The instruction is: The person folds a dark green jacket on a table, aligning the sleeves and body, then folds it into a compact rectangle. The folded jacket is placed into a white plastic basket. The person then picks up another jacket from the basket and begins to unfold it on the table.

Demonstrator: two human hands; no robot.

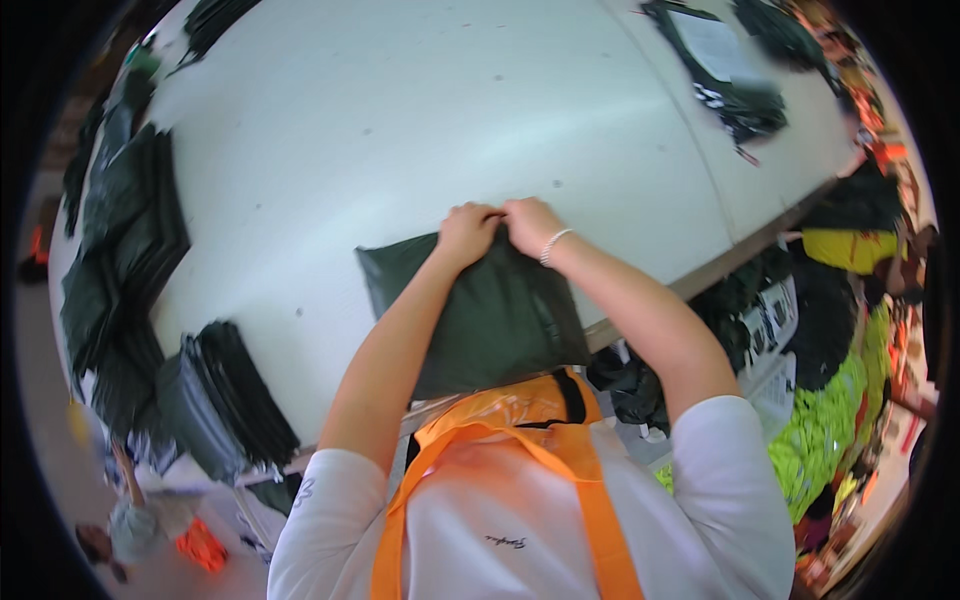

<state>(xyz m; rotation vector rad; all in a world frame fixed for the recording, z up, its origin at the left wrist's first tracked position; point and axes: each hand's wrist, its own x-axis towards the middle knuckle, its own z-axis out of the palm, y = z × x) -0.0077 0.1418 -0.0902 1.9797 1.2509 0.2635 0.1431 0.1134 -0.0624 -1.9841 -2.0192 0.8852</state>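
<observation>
A flat, roughly square dark green piece [490,325], a pouch or folded cloth, lies at the table's near edge in front of me. Its far edge is pinched by my left hand [467,232], with bent fingers. Close beside it, nearly touching, my right hand [530,222] is closed on the same edge, a pale beaded bracelet [555,247] round its wrist. My forearms cover parts of the piece's sides. I cannot tell whether it has an opening along that edge.
Stacks of dark green pieces [225,400] line the white table's [400,130] left side. A dark bundle with a white sheet [708,45] lies at the far right. Below the right edge are dark goods and a bright yellow-green heap [820,435]. Another person [130,530] is at lower left.
</observation>
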